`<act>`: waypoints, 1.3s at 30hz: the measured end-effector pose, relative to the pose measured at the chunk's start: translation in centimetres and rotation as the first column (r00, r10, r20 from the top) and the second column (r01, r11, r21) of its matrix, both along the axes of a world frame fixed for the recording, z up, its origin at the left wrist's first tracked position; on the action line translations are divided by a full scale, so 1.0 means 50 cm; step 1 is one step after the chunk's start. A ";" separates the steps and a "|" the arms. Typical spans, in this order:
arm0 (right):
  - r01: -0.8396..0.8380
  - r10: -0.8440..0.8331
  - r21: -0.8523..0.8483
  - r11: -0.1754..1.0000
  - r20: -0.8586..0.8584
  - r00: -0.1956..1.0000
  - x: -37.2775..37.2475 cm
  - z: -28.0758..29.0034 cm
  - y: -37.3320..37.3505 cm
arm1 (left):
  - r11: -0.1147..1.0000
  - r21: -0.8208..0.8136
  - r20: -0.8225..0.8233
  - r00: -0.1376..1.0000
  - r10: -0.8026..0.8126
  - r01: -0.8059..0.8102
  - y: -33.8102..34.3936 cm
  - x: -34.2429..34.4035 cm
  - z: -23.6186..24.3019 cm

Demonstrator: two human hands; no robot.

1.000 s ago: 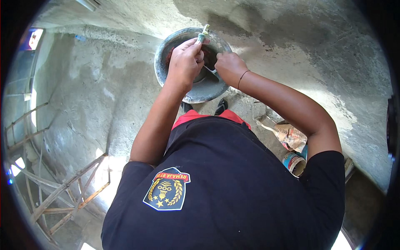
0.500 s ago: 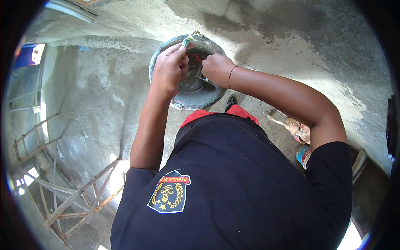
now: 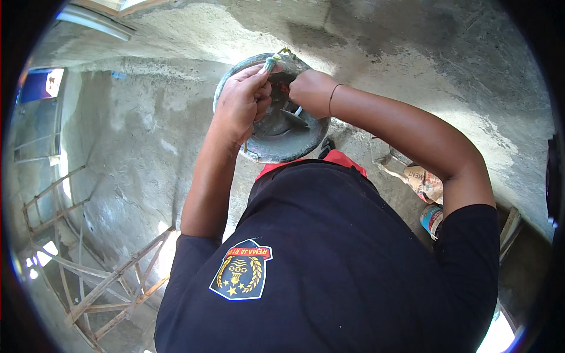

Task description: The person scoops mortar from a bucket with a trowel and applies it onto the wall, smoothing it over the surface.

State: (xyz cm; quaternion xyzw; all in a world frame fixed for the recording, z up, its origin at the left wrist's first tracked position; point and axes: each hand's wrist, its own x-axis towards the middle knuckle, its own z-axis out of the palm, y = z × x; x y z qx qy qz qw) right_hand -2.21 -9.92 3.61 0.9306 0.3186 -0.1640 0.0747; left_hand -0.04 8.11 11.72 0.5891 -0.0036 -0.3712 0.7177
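Grey grime coats the bucket (image 3: 282, 145) in my head view. I see the left hand (image 3: 242, 99) closed around a green-ended handle (image 3: 270, 65) over its far edge, and the right hand (image 3: 312, 94) gripping a trowel (image 3: 295, 119), its blade inside the right edge. Trowel in hand is as far as I can vouch; the shadowed bottom probably hides whatever is done or left.
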 end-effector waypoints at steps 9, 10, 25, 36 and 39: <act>-0.139 0.137 -0.172 0.975 -0.027 0.990 0.013 0.049 0.037 | 0.998 -0.055 0.027 0.999 0.040 -0.038 -0.027 0.004 0.007; -0.141 0.136 -0.168 0.976 -0.040 0.990 0.013 0.053 0.039 | 0.997 -0.066 0.029 0.999 0.039 -0.037 -0.027 0.002 0.009; 0.292 -0.253 0.363 0.885 -0.153 0.955 0.046 -0.054 -0.007 | 0.975 -0.200 -0.064 0.995 0.083 -0.094 -0.059 -0.045 0.013; 0.690 -0.622 0.377 0.618 -0.301 0.723 0.008 -0.027 0.015 | 0.928 -0.282 -0.113 0.969 0.220 -0.244 -0.050 -0.047 -0.012; 0.698 -0.693 0.555 0.452 -0.274 0.667 -0.023 -0.016 -0.007 | 0.926 -0.253 -0.098 0.960 0.262 -0.279 -0.045 -0.029 -0.009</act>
